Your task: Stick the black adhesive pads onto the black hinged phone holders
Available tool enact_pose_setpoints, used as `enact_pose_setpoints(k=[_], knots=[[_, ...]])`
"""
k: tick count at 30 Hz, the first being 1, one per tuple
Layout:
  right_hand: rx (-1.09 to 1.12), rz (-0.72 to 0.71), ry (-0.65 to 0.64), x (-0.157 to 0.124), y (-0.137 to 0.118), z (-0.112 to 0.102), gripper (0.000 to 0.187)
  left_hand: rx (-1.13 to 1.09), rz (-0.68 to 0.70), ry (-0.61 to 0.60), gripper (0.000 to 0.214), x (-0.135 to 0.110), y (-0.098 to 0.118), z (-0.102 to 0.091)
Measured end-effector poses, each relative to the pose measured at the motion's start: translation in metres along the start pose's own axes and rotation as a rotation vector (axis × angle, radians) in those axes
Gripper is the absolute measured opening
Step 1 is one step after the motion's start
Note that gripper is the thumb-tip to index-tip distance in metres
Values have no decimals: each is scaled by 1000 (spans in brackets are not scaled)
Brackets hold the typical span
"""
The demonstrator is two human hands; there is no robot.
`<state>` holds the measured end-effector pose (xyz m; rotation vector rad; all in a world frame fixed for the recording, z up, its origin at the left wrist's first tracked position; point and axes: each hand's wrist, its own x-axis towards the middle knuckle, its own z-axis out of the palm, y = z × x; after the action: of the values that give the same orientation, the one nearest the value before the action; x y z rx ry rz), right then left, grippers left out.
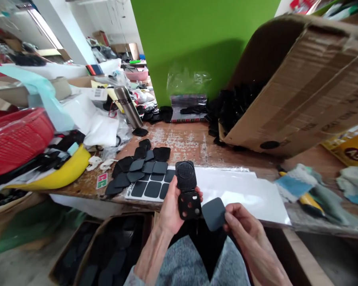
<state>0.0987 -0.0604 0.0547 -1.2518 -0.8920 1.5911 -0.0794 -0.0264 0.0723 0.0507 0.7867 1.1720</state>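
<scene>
My left hand (170, 212) grips a black hinged case (186, 174), opened out flat. Its upper half carries a ridged round pattern; the lower half has several holes. A dark grey square pad (213, 213) with rounded corners is pinched at its right edge by my right hand (247, 226), just right of the case's lower half and close to it. Beyond my left hand, more such pads (152, 189) sit in rows on a white backing sheet. Several black square pieces (125, 163) lie in a loose overlapping heap beside and partly over them.
White glossy sheets (241, 190) lie right of the case. A large cardboard box (298, 91) with black pieces tilts at the right. A steel flask (128, 106), a red basket (18, 139) and a yellow curved object (59, 171) are left. Open boxes (107, 250) stand below the table edge.
</scene>
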Motion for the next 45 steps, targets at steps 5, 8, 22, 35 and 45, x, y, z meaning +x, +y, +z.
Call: enact_pose_setpoints(k=[5,8,22,35,45], knots=[[111,73,-74,-8,-5,12,23,35,8,-18,46,-7,-4,0],[157,70,-108,-11,-5,24,21,57,21,12,47,-10,-7,1],[200,36,-86,-12,21,49,13,-28,25,-1,48,-7,-20,-7],[162,35,-42,-12,27,49,14,20,48,32,51,-8,-23,-4],[174,41,-25,-10,28,50,15,15,41,14,52,-7,-23,-7]])
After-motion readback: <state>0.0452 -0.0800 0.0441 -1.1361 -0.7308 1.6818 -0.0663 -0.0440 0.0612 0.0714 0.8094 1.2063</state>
